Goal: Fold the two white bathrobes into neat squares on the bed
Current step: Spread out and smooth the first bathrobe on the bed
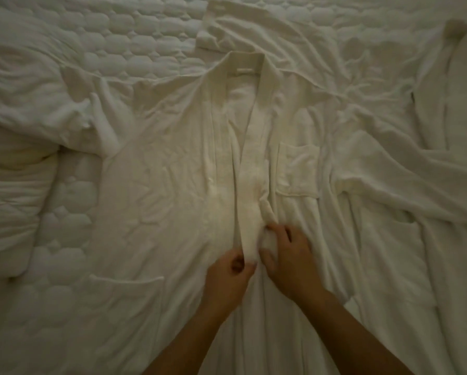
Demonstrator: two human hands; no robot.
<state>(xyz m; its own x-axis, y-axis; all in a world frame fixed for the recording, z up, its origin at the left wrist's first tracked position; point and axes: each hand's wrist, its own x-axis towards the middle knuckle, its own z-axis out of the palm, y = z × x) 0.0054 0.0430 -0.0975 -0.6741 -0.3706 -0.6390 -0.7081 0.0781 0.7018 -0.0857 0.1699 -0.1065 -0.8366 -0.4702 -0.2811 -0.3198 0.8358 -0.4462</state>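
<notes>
White bathrobe (pixel 159 185), hem cut off; left hand (pixel 227 274) and right hand (pixel 289 258) pinch its front edges.

light: dim, warm, brightest at centre | edges: darker, curved | focus: soft, grainy

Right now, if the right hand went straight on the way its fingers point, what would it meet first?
Likely the front band of the bathrobe. The right hand points up and leftward in the picture, and its fingers are already holding bunched cloth beside the band. Beyond that there is only flat robe. The view is dim, so depth is uncertain.
</notes>
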